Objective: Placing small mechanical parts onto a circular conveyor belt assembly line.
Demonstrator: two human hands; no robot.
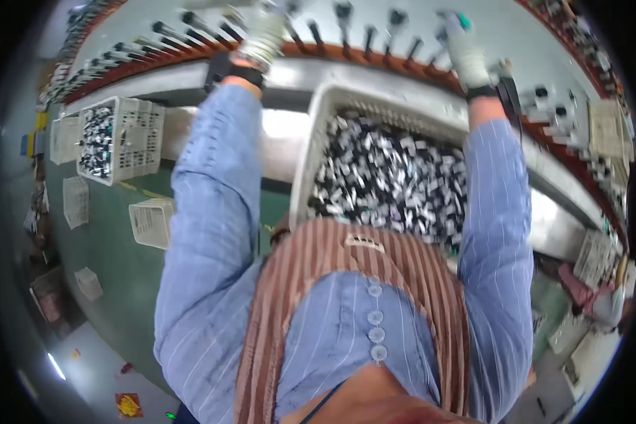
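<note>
Both hands wear pale gloves with dark bands at the wrists, and both reach far over a reddish-brown rail. The rail carries a long row of upright black-stemmed pieces. My left hand is at the top edge among these pieces; its fingers are blurred and partly cut off. Farther right, my right hand is closed by a small dark piece with a bright green spot beside it; what exactly it grips is unclear. Below the hands, a white plastic crate holds many small black and white pieces.
A metal ledge runs along the rail's near side. At left, a white crate of similar pieces stands near smaller white baskets over a green floor. A person in pink is at far right.
</note>
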